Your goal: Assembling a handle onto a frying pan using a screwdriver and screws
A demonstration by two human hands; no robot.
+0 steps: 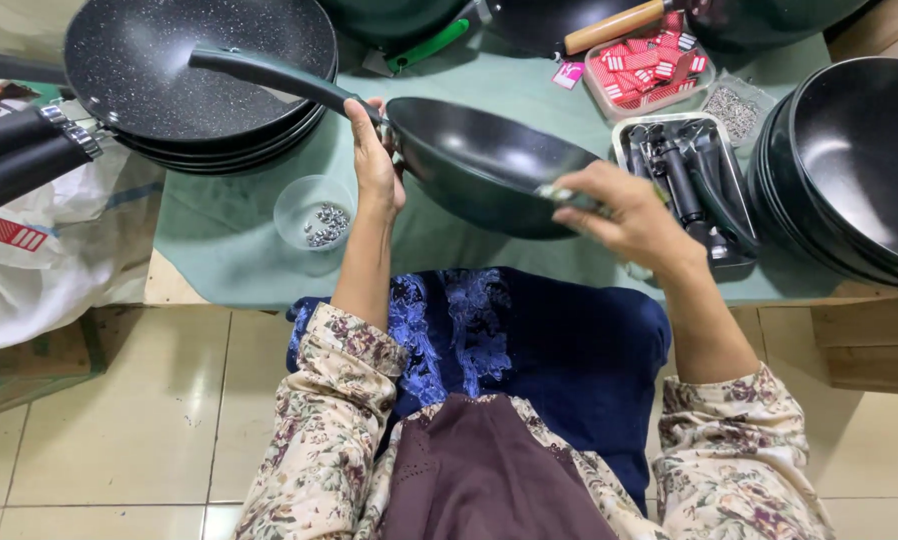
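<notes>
Here, a black wok (489,160) is held above the surface (449,250): the left hand (374,165) is closed where its handle (279,78) joins, the right hand (634,215) is closed on its near right rim.

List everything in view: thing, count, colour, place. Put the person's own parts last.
held wok: one, black, long dark handle, over the table's near edge
speckled pans: a stack, count unclear, black, far left
deep woks: a stack, count unclear, black, far right
plastic cup of screws: one, clear with silvery screws, left of the held wok
metal tray of handles: one, silver with black parts, right of the held wok
tray of tags: one, clear with red tags, far centre
table cover: one, green
white bag: one, left of the table
left hand: grips the wok where its handle joins
right hand: on the wok's near rim
</notes>
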